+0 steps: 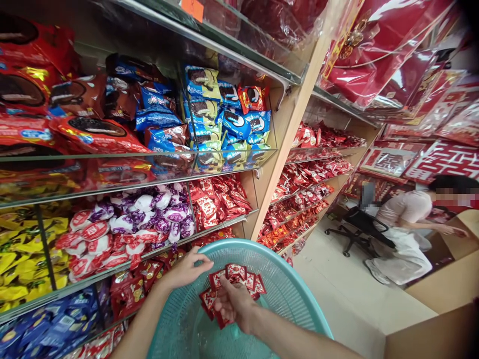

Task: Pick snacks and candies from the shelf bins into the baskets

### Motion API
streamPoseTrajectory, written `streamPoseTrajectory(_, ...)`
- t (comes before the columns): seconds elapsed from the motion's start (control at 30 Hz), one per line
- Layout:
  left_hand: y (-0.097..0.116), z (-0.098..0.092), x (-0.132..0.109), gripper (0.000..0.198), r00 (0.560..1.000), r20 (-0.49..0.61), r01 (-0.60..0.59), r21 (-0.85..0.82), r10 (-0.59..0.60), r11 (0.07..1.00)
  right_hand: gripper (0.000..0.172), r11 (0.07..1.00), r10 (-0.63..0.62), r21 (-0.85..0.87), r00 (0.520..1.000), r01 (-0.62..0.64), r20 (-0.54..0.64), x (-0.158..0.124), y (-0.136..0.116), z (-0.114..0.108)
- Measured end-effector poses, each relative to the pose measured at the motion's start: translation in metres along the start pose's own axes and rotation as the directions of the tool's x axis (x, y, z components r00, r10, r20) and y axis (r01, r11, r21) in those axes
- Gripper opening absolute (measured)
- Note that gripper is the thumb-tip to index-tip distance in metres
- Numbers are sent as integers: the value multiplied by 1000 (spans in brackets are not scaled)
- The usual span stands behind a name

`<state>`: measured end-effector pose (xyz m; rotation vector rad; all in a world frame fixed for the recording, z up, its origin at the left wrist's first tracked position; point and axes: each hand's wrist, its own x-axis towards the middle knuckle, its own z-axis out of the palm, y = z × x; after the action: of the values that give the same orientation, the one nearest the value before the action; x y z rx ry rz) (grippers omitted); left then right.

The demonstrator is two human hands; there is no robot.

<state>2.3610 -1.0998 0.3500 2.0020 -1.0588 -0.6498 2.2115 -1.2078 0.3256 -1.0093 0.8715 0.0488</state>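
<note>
Teal plastic basket, mesh-walled, sits nearest us at 6 o'clock of the view, its round rim tilted up toward the shelving. Our left hand grips that rim at the basket's 10 o'clock edge, with the fingers curled down over it. Our right hand hovers over the middle of the basket, its fingers closed round a loose fan of small red packets. The packets spread out from the hand toward 12 o'clock, above the basket's inside and clear of its floor. We cannot tell how many there are. Glass shelves fill the view from 9 to 12 o'clock. At 11 o'clock we note large red and brown biscuit packs, and at 12 o'clock blue cookie packs stacked in a divided bay. One shelf lower lie purple-and-white sweets, with small red sachets just beside them at their 3 o'clock. Yellow bags lie at 9 o'clock and blue bags at 8 o'clock. A pale wooden upright closes this bay, and beyond it further shelves of red goods run off toward 2 o'clock. Wrapped red gift boxes hang at 1 o'clock. At 3 o'clock another person in pale clothing bends over a cardboard box, with a black office chair just behind them, well apart from us.
</note>
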Motion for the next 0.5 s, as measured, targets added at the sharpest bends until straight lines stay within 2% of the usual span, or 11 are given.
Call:
streamPoseTrajectory(0.1,4,-1,-1,42,1000,7,-9,25,8,1000,44,982,-117,-143,993,120,29,-23,-30,8)
streamPoseTrajectory(0.17,5,-2,-2,43,999,19,-32,29,32,999,47,915,-326,-223,941,337,87,-39,-63,15)
streamPoseTrajectory(0.2,6,-3,-2,42,999,20,-42,25,41,999,47,849,-446,-256,887,462,119,-45,-81,19)
streamPoseTrajectory(0.27,8,-3,-3,39,999,14,-38,13,38,999,43,670,-663,-294,728,681,176,-53,-118,27)
streamPoseTrajectory(0.33,10,-4,-4,37,1000,5,-6,10,6,1000,32,487,-784,-340,574,804,237,-54,-150,35)
streamPoseTrajectory(0.4,10,-4,-5,37,1000,5,16,10,-16,1000,18,248,-854,-453,414,856,315,-48,-175,42)
streamPoseTrajectory(0.43,10,-4,-4,37,1000,9,20,9,-20,1000,12,94,-869,-526,328,845,371,-43,-184,46)
streamPoseTrajectory(0.5,8,-3,-3,38,1000,15,13,2,-13,1000,10,-233,-835,-643,190,730,517,-34,-199,53)
